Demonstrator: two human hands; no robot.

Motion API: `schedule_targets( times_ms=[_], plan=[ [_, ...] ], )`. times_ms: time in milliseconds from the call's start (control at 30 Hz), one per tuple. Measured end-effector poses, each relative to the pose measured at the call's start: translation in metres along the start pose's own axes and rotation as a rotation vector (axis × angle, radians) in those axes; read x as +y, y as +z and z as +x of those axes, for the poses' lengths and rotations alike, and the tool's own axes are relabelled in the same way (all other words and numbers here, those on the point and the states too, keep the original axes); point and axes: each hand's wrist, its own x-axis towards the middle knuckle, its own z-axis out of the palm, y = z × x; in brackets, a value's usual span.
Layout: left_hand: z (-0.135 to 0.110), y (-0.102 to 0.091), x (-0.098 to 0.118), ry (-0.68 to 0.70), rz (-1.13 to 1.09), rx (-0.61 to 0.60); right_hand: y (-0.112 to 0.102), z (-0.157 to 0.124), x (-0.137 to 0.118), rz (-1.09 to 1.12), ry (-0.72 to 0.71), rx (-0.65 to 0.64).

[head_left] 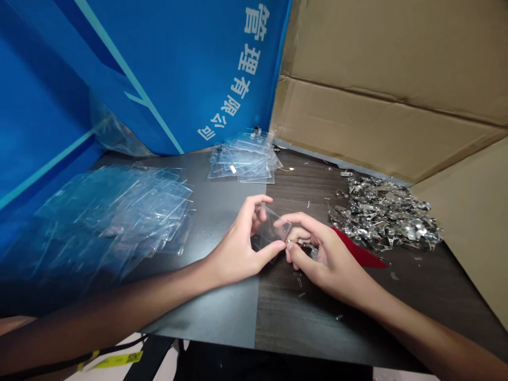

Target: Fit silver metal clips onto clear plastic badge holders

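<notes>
Pouch (272,226) held in left hand (238,250), what appears a clip (313,251) pinched in right hand (323,256): steady both hands close together, pouch edge flat

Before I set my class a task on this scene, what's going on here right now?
A person holds a clear sleeve in the left hand. The right hand meets it at the sleeve's edge, holding what looks like a clip; whether the two are joined is hidden by the fingers. A large sleeve pile lies to the left, a smaller pile at the back, and a heap of clips to the right.
</notes>
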Motion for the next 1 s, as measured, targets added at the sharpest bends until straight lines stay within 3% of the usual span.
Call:
schedule_targets(
  times_ms=[233,533,767,1000],
  plan=[
    [0.001,0.002,-0.002,-0.039,-0.068,-0.044,0.007,-0.002,-0.001,0.151,-0.01,-0.003],
    [0.001,0.001,0.001,-0.058,-0.143,-0.061,0.003,-0.004,-0.003,0.164,-0.049,-0.055],
    [0.006,0.001,-0.008,-0.011,-0.208,0.019,0.003,0.0,0.0,-0.069,-0.058,0.046],
    [0.011,-0.006,-0.001,0.051,-0.178,0.098,0.002,0.008,0.009,-0.227,-0.058,0.11]
  ],
)
